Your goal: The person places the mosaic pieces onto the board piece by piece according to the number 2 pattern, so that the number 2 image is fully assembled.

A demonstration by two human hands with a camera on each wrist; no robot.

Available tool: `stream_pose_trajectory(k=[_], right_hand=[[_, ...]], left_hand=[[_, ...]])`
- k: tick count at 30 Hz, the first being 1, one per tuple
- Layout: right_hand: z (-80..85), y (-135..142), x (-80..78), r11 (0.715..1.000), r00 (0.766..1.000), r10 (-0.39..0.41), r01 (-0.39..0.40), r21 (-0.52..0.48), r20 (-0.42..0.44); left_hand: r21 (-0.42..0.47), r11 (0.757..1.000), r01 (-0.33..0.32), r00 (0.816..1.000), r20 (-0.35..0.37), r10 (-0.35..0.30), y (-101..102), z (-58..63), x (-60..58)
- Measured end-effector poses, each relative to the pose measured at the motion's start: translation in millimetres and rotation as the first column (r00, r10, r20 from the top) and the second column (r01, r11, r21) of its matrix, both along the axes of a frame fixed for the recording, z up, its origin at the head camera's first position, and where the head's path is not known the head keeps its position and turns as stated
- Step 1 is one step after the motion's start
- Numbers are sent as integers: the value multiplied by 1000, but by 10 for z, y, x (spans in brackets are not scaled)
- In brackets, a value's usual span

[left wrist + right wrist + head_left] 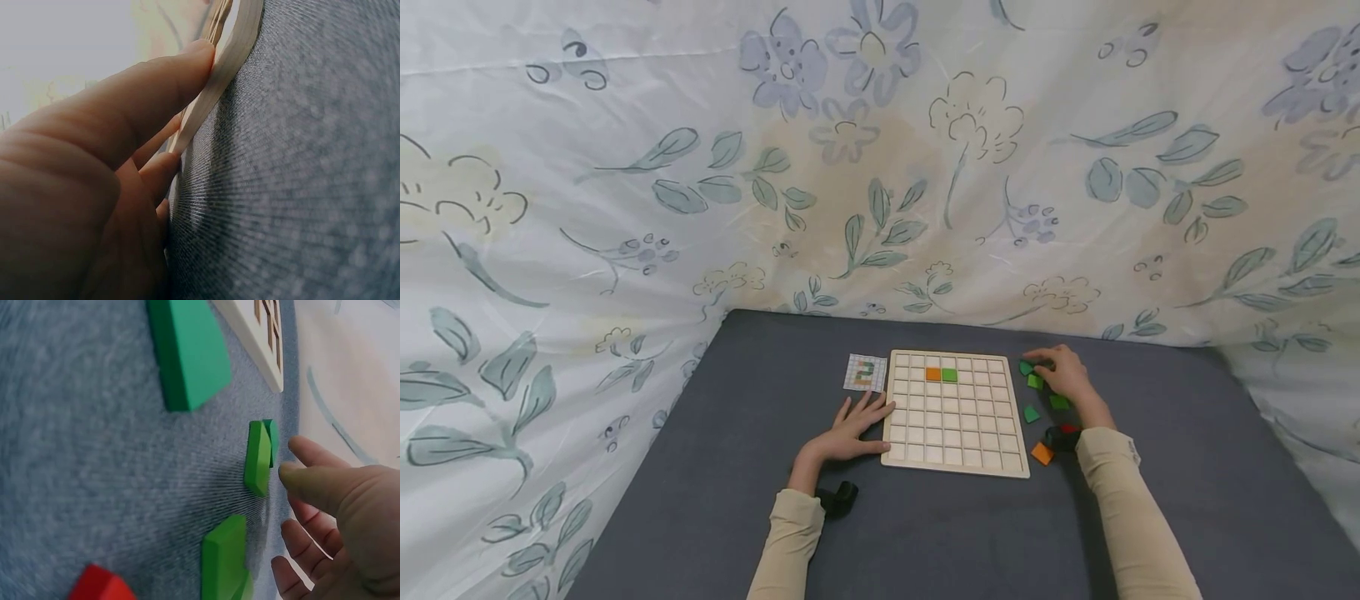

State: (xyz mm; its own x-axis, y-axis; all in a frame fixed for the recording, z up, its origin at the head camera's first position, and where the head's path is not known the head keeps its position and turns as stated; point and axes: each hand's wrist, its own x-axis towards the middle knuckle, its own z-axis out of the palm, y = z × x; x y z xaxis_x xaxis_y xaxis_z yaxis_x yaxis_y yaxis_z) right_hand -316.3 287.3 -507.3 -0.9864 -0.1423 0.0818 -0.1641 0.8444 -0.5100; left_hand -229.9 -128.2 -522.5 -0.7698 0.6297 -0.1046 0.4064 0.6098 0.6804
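Left hand (848, 435), fingers spread, touches the left edge of the wooden board (952, 415). Right hand (1070, 373), thumb and forefinger slightly parted, is at a dark green block (1026, 367) beside the board's right edge — contact unclear. The block looks light, stiff — best pinched by opposite sides.
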Motion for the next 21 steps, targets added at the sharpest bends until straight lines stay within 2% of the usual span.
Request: stream_pose_trajectory(k=[12, 21], right_hand=[[-26, 60, -49, 999, 998, 50, -51, 17, 36], [15, 70, -95, 990, 988, 137, -139, 16, 74]], left_hand=[[4, 1000, 3, 1000, -3, -3, -4, -21, -5], [1, 1000, 9, 1000, -5, -9, -11, -7, -12]])
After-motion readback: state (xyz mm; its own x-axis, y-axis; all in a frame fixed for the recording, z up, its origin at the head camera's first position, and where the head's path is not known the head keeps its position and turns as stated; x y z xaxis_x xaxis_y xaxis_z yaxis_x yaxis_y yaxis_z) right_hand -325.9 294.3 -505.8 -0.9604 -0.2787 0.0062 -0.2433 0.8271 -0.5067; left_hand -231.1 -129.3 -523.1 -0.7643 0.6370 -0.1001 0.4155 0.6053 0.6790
